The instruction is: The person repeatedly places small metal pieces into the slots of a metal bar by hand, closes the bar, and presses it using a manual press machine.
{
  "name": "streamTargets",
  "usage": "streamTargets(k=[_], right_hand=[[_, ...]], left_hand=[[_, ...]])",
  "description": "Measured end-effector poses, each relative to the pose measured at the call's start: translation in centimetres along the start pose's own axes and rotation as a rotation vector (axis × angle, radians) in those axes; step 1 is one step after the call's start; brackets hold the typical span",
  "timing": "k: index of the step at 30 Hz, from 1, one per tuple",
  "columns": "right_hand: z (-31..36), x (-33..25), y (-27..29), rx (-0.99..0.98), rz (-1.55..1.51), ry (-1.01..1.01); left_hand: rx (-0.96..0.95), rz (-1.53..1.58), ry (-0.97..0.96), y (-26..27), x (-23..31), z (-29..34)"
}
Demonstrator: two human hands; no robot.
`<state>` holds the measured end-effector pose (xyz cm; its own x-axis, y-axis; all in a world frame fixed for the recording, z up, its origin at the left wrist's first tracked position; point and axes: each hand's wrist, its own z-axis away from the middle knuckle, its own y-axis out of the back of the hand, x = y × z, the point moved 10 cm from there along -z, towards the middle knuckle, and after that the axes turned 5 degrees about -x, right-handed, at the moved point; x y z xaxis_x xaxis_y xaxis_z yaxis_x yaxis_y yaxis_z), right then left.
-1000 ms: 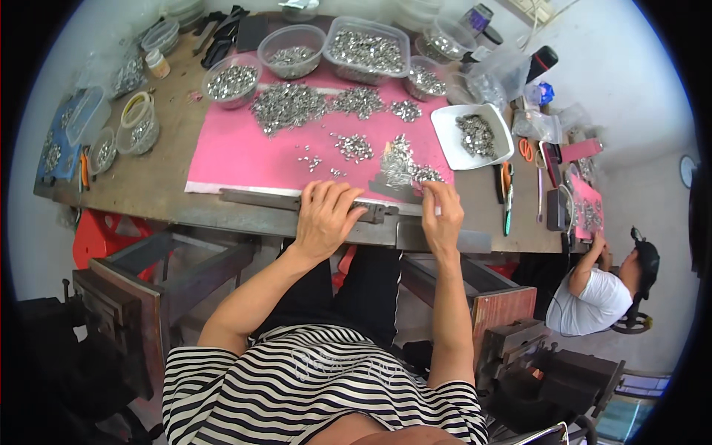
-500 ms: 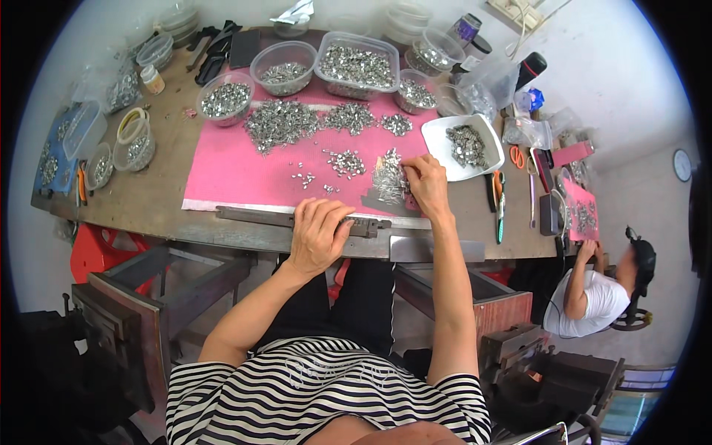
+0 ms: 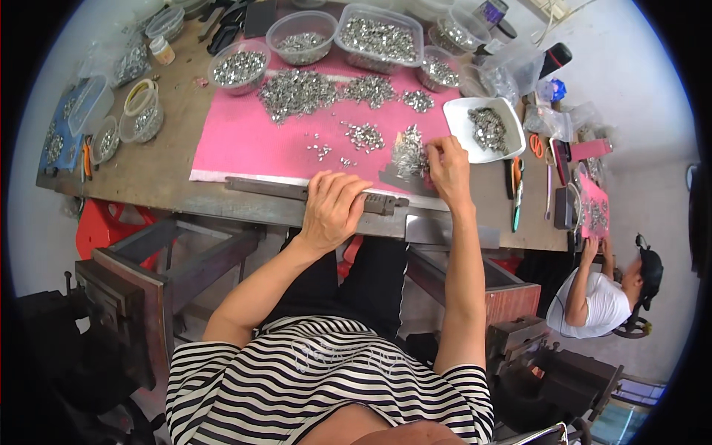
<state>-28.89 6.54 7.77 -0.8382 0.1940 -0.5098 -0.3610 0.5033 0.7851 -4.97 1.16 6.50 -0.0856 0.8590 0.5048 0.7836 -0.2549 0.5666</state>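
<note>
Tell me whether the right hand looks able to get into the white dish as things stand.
Probably yes: the right hand is close beside the white dish, whose top is open, and nothing visible stands between them.

Upper garment: short-sleeved striped top (image 3: 297,404), soft knit-like cloth, narrow black and off-white bands, wavy where the cloth folds. Neckline (image 3: 354,406) wide and rounded. Chest print (image 3: 345,357): pale looping outlines across the stripes; detail too blurred to resolve. Left sleeve (image 3: 194,378) and right sleeve (image 3: 466,382) carry the same striping, both ending above the elbow. Forearms and hands bare. Lower garment: black trousers (image 3: 374,285), thin pale line (image 3: 405,285) along the right leg's outer edge.
</note>
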Motion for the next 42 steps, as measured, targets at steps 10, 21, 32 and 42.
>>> streamTargets(k=[10,21,32,42], right_hand=[[7.4,-10.4,-3.1,-0.147,0.031,0.338],[7.4,-8.5,-3.0,-0.083,-0.188,0.203],[8.4,-8.9,-3.4,0.008,-0.087,0.155],[0.7,-13.3,-7.6,0.003,0.01,0.339]], left_hand=[[-0.003,-0.01,0.006,0.0,0.0,0.1],[0.006,-0.01,0.003,0.3,0.1,0.0],[-0.024,0.077,0.0,3.6,-1.2,-0.2],[-0.092,-0.139,0.182,5.0,-11.4,-2.6]])
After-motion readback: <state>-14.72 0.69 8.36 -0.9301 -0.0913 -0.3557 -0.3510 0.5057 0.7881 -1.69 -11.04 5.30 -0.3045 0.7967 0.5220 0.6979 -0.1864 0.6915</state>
